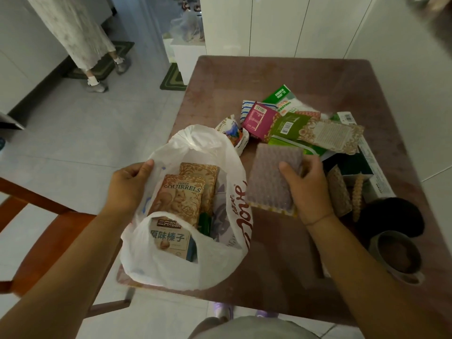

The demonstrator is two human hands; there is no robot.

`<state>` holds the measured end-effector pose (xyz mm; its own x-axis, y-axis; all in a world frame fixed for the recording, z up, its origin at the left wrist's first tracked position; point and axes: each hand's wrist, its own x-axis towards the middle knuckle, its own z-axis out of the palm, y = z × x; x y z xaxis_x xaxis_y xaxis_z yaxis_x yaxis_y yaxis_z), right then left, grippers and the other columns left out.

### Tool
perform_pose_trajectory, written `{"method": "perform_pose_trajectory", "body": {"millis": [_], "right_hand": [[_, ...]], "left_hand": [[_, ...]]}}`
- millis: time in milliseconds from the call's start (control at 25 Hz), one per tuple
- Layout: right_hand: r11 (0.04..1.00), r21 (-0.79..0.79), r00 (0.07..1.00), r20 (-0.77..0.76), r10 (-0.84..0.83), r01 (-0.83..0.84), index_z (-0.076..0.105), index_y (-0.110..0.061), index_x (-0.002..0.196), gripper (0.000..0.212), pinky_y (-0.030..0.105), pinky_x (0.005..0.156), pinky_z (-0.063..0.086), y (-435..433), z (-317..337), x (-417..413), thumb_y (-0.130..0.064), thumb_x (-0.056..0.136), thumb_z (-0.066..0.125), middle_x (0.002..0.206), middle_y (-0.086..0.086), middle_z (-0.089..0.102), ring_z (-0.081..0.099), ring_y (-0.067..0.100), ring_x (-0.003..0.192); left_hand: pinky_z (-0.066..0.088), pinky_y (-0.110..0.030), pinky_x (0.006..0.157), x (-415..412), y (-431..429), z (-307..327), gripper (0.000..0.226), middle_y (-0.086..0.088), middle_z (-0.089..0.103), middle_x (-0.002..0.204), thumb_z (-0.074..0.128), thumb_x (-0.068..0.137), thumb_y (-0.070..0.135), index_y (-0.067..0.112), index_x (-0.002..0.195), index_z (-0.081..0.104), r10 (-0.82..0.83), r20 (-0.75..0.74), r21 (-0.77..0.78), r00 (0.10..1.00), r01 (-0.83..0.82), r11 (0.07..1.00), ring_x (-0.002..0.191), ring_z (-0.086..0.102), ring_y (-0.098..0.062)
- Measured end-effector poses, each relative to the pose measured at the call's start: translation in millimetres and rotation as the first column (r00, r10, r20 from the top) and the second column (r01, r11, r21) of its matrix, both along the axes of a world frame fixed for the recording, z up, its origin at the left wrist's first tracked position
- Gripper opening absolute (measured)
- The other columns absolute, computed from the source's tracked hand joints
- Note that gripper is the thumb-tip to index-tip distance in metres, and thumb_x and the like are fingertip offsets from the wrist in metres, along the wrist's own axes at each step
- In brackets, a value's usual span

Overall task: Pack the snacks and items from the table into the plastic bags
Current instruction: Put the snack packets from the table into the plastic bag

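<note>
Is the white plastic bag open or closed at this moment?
Open: the left hand holds the white plastic bag rim aside, with snack packs visible inside.

The far part of the table point(281, 77) is bare, so a hand can move freely there. The pile of snack packets point(300, 126) blocks the middle right. A dark bowl point(391, 216) and a cup point(397, 255) crowd the near right edge. The white bag point(220, 260) has its mouth held wide open, but the squirrel packets point(181, 199) fill much of it. Some room is left along its right side.
</note>
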<state>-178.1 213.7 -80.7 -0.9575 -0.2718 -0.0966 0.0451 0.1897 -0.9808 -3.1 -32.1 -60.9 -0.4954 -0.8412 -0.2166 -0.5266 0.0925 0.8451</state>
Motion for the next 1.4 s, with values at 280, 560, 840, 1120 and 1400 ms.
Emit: {"method": "perform_pose_trajectory", "body": {"millis": [280, 560, 840, 1120, 1400], "right_hand": [[0.808, 0.317, 0.86, 0.057, 0.507, -0.497, 0.025, -0.026, 0.136, 0.077, 0.038, 0.094, 0.049, -67.1, -15.6, 57.6, -0.035, 0.076, 0.072, 0.134, 0.004, 0.045, 0.05, 0.022, 0.119], [0.733, 0.275, 0.779, 0.123, 0.615, -0.622, 0.033, -0.019, 0.132, 0.07, 0.027, 0.074, 0.052, -52.2, -10.4, 49.0, -0.031, 0.076, 0.073, 0.091, -0.007, 0.048, 0.052, 0.006, 0.077], [0.741, 0.422, 0.841, 0.114, 0.529, -0.523, 0.033, -0.017, 0.129, 0.067, 0.035, 0.089, 0.05, -53.2, -26.7, 61.3, -0.02, 0.075, 0.072, 0.12, 0.008, 0.05, 0.055, 0.023, 0.106], [0.859, 0.306, 0.907, 0.041, 0.419, -0.41, 0.058, -0.015, 0.115, 0.03, 0.03, 0.083, 0.05, -38.5, -23.7, 30.7, -0.018, 0.085, 0.062, 0.109, 0.001, 0.058, 0.056, 0.015, 0.095], [0.537, 0.754, 0.926, -0.297, -0.233, 0.377, 0.03, -0.011, 0.14, 0.084, 0.053, 0.107, 0.029, 69.4, -57.2, -73.1, -0.031, 0.071, 0.076, 0.146, 0.021, 0.031, 0.031, 0.041, 0.133]], "left_hand": [[0.049, -0.025, 0.059, -4.4, 7.1, -1.5, 0.029, -0.001, 0.067, 0.086, 0.048, 0.094, 0.038, 0.02, 0.101, 0.07, -0.016, -0.007, -0.002, 1.0, 0.016, 1.0, 0.076, 0.063, -0.019], [0.043, -0.022, 0.056, -5.9, 11.4, -5.2, 0.026, 0.007, 0.063, 0.079, 0.048, 0.095, 0.035, 0.02, 0.104, 0.067, -0.019, -0.007, 0.001, 1.0, 0.019, 1.0, 0.071, 0.058, -0.012], [0.045, -0.029, 0.066, -6.3, 11.0, -1.1, 0.037, -0.009, 0.062, 0.097, 0.048, 0.095, 0.037, 0.01, 0.111, 0.066, -0.014, 0.023, -0.018, 1.0, 0.015, 1.0, 0.081, 0.058, -0.027], [0.042, -0.032, 0.069, -7.5, 15.5, -2.7, 0.04, -0.009, 0.06, 0.101, 0.047, 0.094, 0.037, 0.008, 0.116, 0.064, -0.006, 0.04, -0.039, 0.999, 0.008, 0.999, 0.087, 0.054, -0.027], [0.039, -0.03, 0.069, -12.5, 22.5, 1.4, 0.042, -0.005, 0.054, 0.101, 0.046, 0.096, 0.033, 0.003, 0.123, 0.059, 0.005, 0.04, -0.039, 0.999, -0.004, 0.999, 0.072, 0.051, -0.02]]}}
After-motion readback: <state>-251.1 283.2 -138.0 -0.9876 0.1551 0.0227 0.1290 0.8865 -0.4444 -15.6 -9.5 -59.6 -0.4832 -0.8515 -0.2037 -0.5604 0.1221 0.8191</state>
